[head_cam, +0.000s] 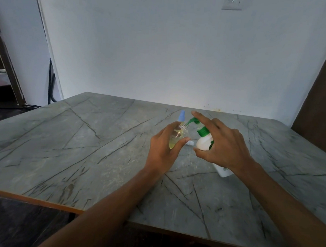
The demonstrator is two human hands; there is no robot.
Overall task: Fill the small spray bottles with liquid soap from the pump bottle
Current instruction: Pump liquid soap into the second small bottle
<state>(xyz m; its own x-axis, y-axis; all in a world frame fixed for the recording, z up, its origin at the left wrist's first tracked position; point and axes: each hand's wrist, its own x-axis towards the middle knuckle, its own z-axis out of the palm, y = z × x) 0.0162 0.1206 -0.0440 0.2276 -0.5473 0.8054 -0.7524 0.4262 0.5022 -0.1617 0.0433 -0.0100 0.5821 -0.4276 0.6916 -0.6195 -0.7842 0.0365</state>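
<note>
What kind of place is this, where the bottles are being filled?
Probably a plain room in a home: a marble-look table against a bare white wall, a switch plate high on it, and a wooden door frame at left.

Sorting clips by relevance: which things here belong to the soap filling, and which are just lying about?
In the job:
left hand holding the small clear bottle
right hand holding the pump bottle
blue spray top behind
loose cap on the table

Lying about:
wall socket
black cable
</note>
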